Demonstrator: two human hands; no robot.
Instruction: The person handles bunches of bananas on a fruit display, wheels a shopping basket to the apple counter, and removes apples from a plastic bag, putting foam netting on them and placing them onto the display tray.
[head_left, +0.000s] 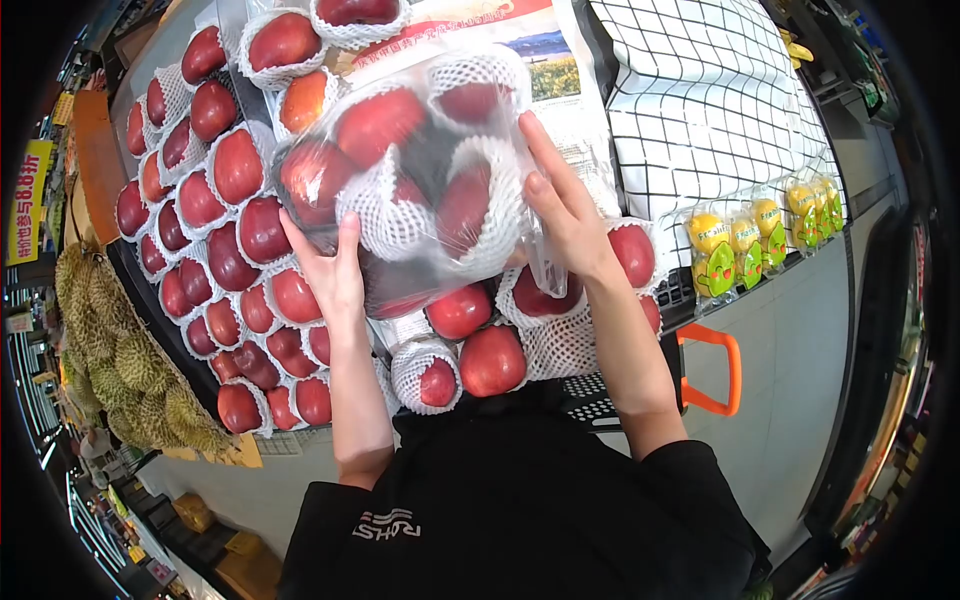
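Note:
Between my two hands is a clear plastic bag (420, 170) with several red apples inside, some in white foam nets. My left hand (333, 268) is against the bag's lower left side, thumb up and fingers partly hidden behind it. On the right side, my right hand (565, 210) grips the bag's edge. Below the bag lie loose red apples (492, 361) and a netted apple (437, 382). Rows of netted red apples (232, 256) fill the display to the left.
Printed newspaper (555, 75) lies behind the bag. A white checked cloth (710, 110) covers the right side, with bagged yellow fruit (712, 250) along its edge. An orange handle (735, 372) sticks out at the lower right. Durians (130, 360) are piled at far left.

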